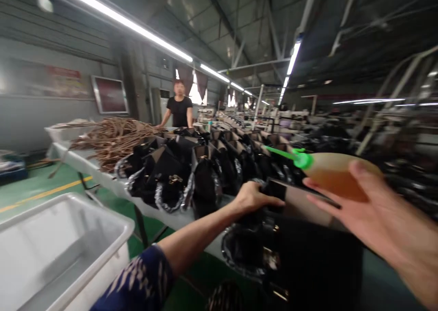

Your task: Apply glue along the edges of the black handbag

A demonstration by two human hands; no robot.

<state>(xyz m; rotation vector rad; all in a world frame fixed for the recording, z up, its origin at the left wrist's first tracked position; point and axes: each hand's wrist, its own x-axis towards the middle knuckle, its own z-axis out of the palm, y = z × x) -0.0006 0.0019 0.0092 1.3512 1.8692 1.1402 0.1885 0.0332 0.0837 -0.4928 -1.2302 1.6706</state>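
My right hand (pixel 372 220) holds a squeeze bottle (pixel 335 176) of amber liquid, thumb on the near side and fingers below. The bottle lies nearly level, its green cap and long green nozzle pointing left. Beneath it stands a black handbag (pixel 318 261) with a beige-brown lining, a plastic-wrapped handle and gold-coloured metal fittings. At that bag's upper left edge my left hand (pixel 252 197) is closed on the rim, though some of its fingers are hidden. The nozzle is above the bags and apart from them.
More black handbags (pixel 205 169) crowd the long table (pixel 160 216). A heap of brown straps (pixel 114 140) lies at its far left. On the floor at left is a white plastic tub (pixel 99 242). A person in a black shirt (pixel 179 110) stands behind the table.
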